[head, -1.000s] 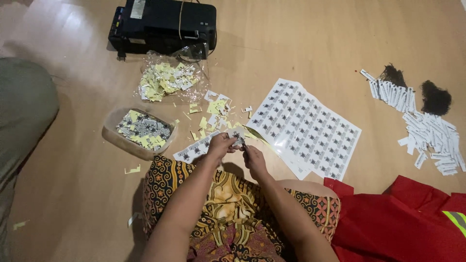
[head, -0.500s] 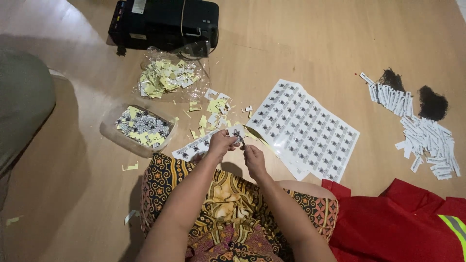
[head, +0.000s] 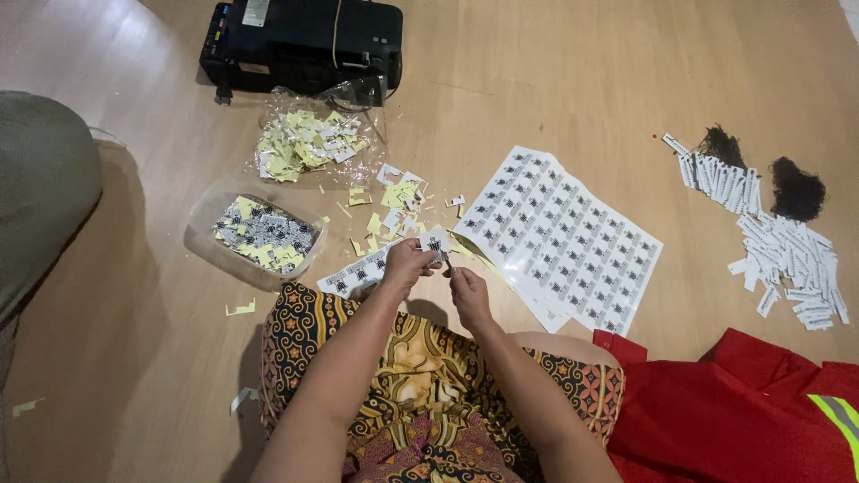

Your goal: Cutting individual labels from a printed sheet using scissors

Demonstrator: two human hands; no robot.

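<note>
Just below the frame's centre, the left hand (head: 407,264) still pinches a small white printed sticker (head: 435,241) between closed fingertips, while the right hand (head: 467,291), fingers curled shut, keeps picking at its edge above the wooden floor (head: 555,80); little has shifted, so peeling continues.

I see open wood floor (head: 555,80) beyond the label sheet (head: 564,237) and at far left. Forward reach is blocked by paper scraps (head: 394,201), the clear tub (head: 255,237), the scrap bag (head: 304,143) and the black printer (head: 300,40). Tag piles (head: 787,255) crowd the right.
</note>
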